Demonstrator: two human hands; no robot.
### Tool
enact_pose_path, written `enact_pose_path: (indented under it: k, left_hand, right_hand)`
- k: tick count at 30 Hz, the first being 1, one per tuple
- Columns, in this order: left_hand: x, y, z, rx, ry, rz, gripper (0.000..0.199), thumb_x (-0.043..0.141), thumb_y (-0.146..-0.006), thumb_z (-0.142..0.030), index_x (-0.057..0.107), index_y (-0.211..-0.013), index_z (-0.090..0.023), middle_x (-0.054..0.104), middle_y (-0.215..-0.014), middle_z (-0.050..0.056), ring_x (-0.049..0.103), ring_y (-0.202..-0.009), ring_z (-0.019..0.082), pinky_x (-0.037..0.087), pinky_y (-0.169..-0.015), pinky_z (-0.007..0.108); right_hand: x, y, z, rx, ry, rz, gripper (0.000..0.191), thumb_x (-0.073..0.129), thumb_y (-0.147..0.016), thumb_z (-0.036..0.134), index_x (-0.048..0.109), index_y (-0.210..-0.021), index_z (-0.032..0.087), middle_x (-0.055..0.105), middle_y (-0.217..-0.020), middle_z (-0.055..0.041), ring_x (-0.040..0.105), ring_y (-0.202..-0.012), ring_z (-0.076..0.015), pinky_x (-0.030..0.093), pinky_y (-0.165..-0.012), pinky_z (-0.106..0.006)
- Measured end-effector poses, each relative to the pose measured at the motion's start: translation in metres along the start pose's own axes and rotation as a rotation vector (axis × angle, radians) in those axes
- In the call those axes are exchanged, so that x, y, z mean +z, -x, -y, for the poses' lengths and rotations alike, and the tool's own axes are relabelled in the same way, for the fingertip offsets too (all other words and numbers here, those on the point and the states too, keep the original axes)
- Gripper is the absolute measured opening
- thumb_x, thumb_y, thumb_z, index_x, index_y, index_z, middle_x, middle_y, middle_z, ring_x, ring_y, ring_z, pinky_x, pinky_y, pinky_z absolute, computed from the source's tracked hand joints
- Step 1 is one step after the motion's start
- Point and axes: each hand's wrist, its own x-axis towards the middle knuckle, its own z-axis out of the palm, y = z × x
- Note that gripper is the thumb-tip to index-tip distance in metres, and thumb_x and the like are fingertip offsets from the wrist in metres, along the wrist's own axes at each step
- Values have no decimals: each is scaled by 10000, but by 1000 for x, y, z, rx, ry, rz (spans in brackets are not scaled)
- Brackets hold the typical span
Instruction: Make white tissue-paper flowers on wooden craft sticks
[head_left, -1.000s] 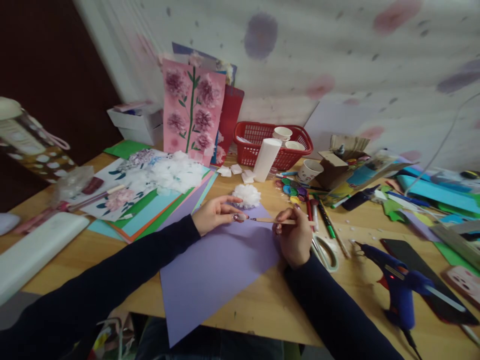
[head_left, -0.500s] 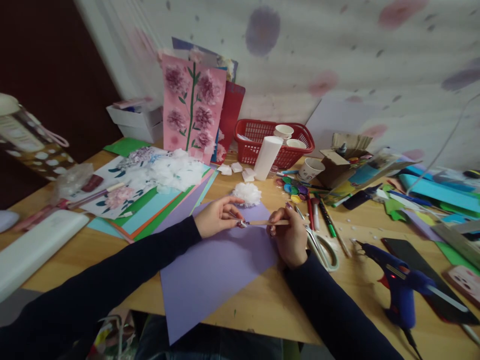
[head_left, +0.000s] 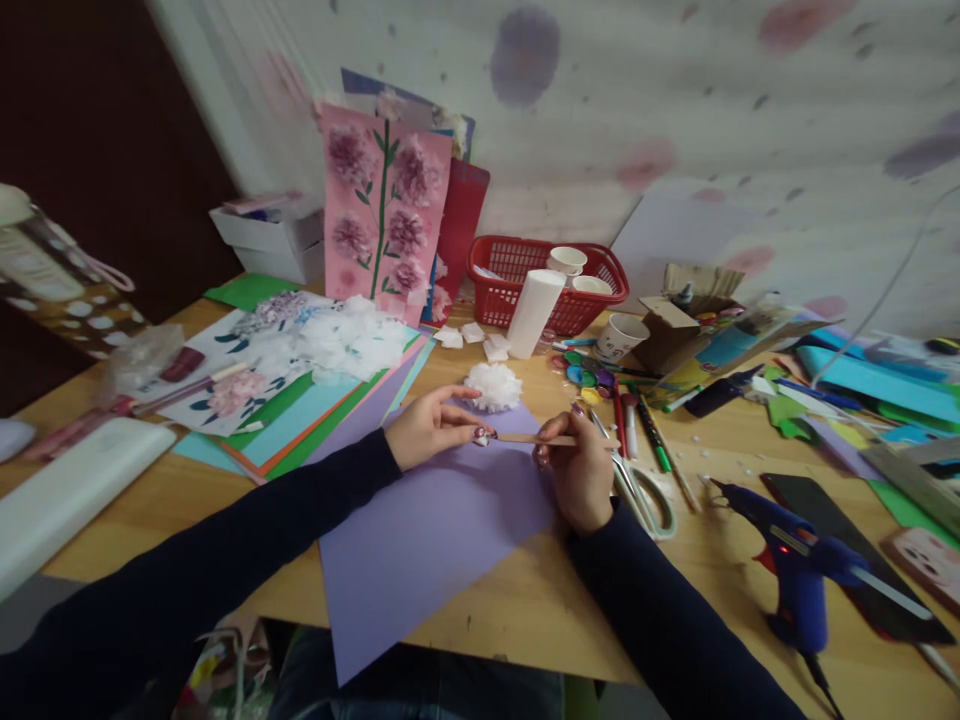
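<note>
1. Both hands work low over the pale purple paper sheet, nearly meeting above its far part. The left hand seems to pinch a small white scrap between thumb and finger, its index finger lifted apart. The right hand is closed around a thin, flat tan wooden stick.
2. The stick's dark tip meets the scrap at the left fingertips; whether it coats, presses or picks up the scrap cannot be told.
3. Done, it appears: one round, ruffled white paper flower, lying at the purple sheet's far edge, just beyond the left index finger. Whether it is glued down is unclear.
4. Unfinished, judging by its place in the fingers: the scrap, not yet part of anything visible.
5. Material in reserve: folded white paper squares beside an upright white paper roll.
6. At the right lies a blue glue gun, its red light lit, apart from both hands.
</note>
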Motion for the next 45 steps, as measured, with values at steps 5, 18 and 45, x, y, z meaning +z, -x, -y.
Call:
enact_pose_path:
  k: [5,18,45]
  left_hand:
    - [-7,-3,3,17,-56,-13,548,759,-615,-79,493,-1089,-145,737,-859,48,699,-745,141,515,-791,318]
    - [-5,-16,-2,251,-481,-192,499,696,-671,-197,473,-1115,-151,704,-789,24,667,-758,161,511,-804,337]
    - [0,-38,0,415,-998,-205,457,633,-764,-136,492,-1197,-171,736,-859,31,677,-892,207,463,-851,335]
  right_hand:
    - [-1,-2,0,-37,5,-42,437,511,-802,489,578,-492,188,509,-412,5,455,-351,-92,353,-364,-220]
    - [4,-11,-5,-148,308,-109,523,509,-801,641,636,-608,172,586,-488,-13,483,-409,-110,345,-396,-221]
    - [6,-4,-6,-425,681,54,411,416,-935,441,589,-646,205,598,-588,-9,521,-525,-132,351,-538,-246]
